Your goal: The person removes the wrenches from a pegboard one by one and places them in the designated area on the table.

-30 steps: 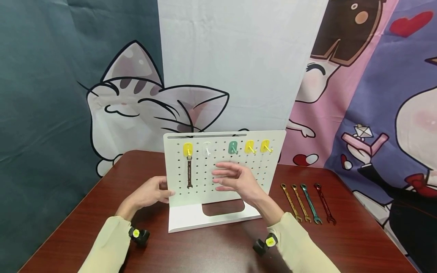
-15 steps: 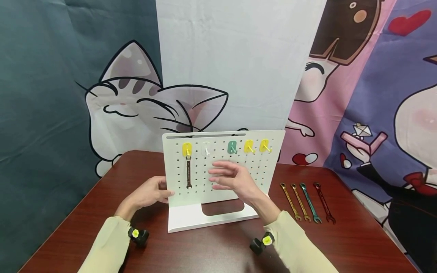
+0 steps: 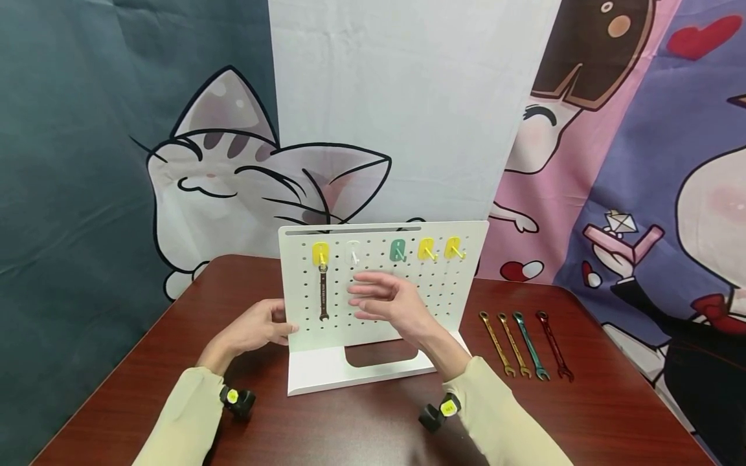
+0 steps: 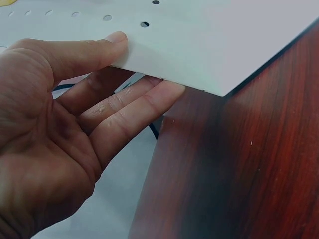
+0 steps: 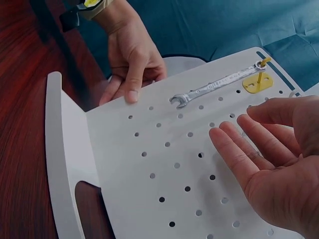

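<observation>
Head view showed left hand (image 3: 256, 329) pinching pegboard (image 3: 408, 304) edge, thumb in front, probably steadying it. Right hand (image 3: 387, 303) hovered spread, empty, near hung wrench (image 3: 322, 294).

The left hand (image 4: 55, 144) fills the left half of the frame, palm toward the camera. Its thumb (image 4: 84, 50) lies flat on the face of the white pegboard (image 4: 199, 45), which spans the top of the frame, while the fingers (image 4: 134, 109) reach straight behind the board's lower edge, so the panel sits between thumb and fingers. A few round holes show along the top. The dark red wooden table (image 4: 249, 169) occupies the right and lower right.
</observation>
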`<action>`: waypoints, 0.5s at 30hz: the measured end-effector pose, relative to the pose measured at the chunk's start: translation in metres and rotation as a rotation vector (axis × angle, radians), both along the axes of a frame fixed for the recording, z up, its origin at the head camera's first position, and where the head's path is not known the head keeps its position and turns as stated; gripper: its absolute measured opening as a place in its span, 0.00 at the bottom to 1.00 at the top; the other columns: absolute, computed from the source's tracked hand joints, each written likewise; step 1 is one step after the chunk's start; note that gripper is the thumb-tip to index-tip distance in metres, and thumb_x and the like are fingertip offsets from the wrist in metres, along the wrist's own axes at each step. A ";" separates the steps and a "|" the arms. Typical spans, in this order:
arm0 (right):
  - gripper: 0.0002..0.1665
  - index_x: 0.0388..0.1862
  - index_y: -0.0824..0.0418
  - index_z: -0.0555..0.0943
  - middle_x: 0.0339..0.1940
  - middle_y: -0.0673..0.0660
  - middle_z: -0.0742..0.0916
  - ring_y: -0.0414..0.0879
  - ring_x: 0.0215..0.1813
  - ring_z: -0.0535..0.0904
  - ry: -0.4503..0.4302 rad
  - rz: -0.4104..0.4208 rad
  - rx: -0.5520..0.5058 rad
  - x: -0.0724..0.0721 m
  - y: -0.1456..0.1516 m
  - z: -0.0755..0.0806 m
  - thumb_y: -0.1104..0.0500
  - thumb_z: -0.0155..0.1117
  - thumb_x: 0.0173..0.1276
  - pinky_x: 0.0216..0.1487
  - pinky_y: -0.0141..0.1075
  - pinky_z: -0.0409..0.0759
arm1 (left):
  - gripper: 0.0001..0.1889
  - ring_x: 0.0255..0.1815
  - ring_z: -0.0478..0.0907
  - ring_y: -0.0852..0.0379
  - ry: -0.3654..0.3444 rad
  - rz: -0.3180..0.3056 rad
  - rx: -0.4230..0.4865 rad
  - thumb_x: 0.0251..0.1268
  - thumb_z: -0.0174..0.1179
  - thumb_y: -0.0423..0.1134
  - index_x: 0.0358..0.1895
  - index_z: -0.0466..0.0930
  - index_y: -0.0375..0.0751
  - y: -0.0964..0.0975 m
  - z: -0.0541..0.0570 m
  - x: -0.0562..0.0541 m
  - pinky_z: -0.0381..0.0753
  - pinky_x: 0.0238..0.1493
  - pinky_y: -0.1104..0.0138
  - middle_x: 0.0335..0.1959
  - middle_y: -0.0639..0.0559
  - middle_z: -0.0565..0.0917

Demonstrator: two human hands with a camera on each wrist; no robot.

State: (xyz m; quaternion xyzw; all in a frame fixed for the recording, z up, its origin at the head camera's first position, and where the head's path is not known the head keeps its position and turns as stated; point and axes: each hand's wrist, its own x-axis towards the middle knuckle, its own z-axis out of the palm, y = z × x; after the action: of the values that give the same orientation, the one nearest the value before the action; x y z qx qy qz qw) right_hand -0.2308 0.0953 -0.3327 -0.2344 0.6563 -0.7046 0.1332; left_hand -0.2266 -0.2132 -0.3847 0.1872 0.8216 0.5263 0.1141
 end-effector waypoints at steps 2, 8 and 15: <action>0.32 0.74 0.71 0.74 0.67 0.75 0.82 0.58 0.60 0.88 -0.001 0.002 -0.003 0.000 -0.002 0.001 0.75 0.64 0.71 0.59 0.51 0.88 | 0.24 0.50 0.90 0.42 0.001 -0.001 0.001 0.72 0.64 0.27 0.69 0.75 0.25 0.000 0.000 0.000 0.92 0.47 0.51 0.59 0.28 0.86; 0.32 0.74 0.70 0.74 0.67 0.74 0.83 0.58 0.61 0.88 -0.004 0.006 -0.010 0.001 -0.009 0.002 0.75 0.63 0.71 0.60 0.49 0.88 | 0.24 0.50 0.90 0.42 0.006 -0.010 0.007 0.72 0.63 0.27 0.68 0.75 0.24 -0.001 0.000 0.000 0.92 0.47 0.51 0.59 0.28 0.86; 0.32 0.74 0.69 0.74 0.67 0.73 0.83 0.69 0.68 0.82 0.012 0.032 -0.009 0.000 -0.018 0.001 0.75 0.64 0.71 0.62 0.47 0.87 | 0.23 0.49 0.90 0.43 0.012 -0.003 -0.007 0.72 0.64 0.28 0.68 0.75 0.24 -0.001 -0.001 0.000 0.92 0.47 0.51 0.58 0.28 0.86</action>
State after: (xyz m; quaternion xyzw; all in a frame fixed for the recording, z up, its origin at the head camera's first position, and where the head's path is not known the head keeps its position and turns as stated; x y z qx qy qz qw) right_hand -0.2309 0.0771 -0.3319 -0.2499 0.6502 -0.7038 0.1394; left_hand -0.2267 -0.2142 -0.3852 0.1912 0.8238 0.5220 0.1106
